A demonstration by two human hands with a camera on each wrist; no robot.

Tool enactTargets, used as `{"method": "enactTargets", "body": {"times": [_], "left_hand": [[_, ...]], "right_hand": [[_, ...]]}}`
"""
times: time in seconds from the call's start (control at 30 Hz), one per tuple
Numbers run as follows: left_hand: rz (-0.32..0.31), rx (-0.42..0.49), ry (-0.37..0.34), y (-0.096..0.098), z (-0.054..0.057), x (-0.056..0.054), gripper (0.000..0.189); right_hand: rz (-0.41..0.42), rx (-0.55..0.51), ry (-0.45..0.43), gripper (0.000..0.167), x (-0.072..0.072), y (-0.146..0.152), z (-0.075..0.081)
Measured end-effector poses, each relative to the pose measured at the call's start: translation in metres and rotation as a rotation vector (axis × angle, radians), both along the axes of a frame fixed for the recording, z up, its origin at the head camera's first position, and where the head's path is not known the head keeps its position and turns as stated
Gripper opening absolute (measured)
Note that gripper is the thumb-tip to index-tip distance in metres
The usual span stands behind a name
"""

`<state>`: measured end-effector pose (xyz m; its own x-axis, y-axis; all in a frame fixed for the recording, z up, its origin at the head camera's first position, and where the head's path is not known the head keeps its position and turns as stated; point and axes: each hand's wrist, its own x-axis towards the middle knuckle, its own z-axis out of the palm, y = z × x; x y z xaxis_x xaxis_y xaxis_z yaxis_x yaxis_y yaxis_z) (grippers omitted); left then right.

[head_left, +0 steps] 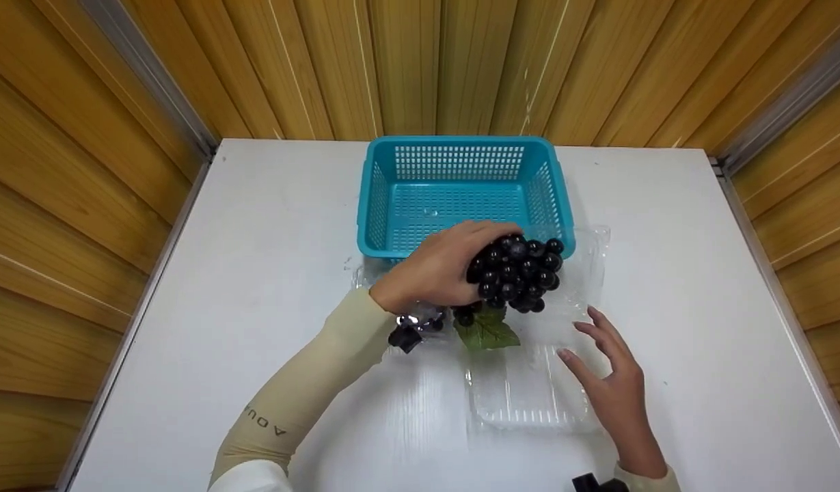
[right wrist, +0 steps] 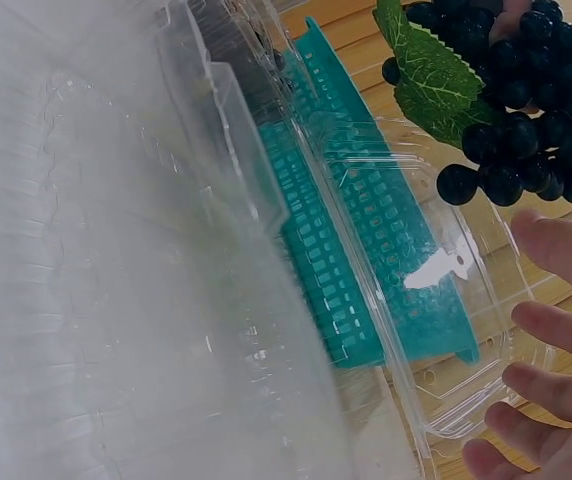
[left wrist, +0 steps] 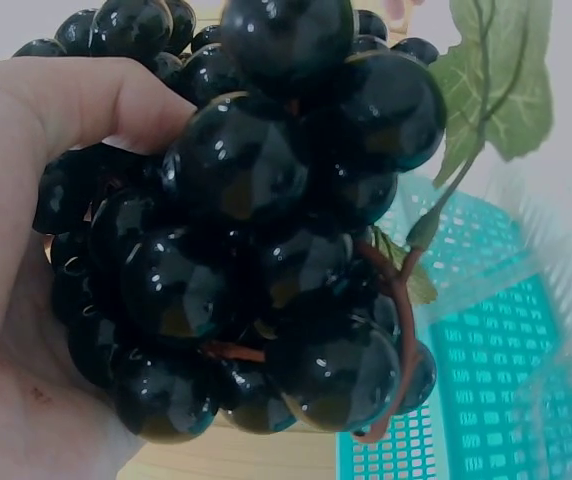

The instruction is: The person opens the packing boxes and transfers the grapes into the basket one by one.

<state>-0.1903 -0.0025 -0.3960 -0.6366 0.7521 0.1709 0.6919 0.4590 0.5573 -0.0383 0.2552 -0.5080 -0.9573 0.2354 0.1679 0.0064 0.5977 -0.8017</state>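
Observation:
My left hand (head_left: pixel 443 266) grips a bunch of shiny black grapes (head_left: pixel 519 273), held up over a clear plastic clamshell box (head_left: pixel 529 393). A green leaf (head_left: pixel 488 331) hangs from the bunch, and its brown stem (left wrist: pixel 403 310) shows in the left wrist view. The box stands open, with its lid (head_left: pixel 587 273) raised toward the basket. My right hand (head_left: pixel 618 383) is at the box's right side, fingers spread and slightly bent, holding nothing. In the right wrist view, the grapes are apart from its fingertips (right wrist: pixel 531 225).
A turquoise plastic basket (head_left: pixel 461 141) stands at the back of the white table (head_left: pixel 276 225), behind the box. Partly hidden under my left wrist is another clear container (head_left: pixel 423 318) with dark contents. Wood-panelled walls (head_left: pixel 433 61) enclose the table's back and sides.

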Motion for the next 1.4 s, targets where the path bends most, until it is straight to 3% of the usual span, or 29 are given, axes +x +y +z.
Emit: {"method": "enactTargets", "body": {"times": [0.87, 1.4], "left_hand": [[0.084, -0.02, 0.026, -0.02, 0.018, -0.013, 0.079], [0.098, 0.032, 0.079, -0.026, 0.022, -0.024, 0.073]], "right_hand": [[-0.008, 0.033, -0.085, 0.046, 0.001, 0.0, -0.002], [0.007, 0.002, -0.046, 0.044, 0.003, -0.001, -0.006]]}}
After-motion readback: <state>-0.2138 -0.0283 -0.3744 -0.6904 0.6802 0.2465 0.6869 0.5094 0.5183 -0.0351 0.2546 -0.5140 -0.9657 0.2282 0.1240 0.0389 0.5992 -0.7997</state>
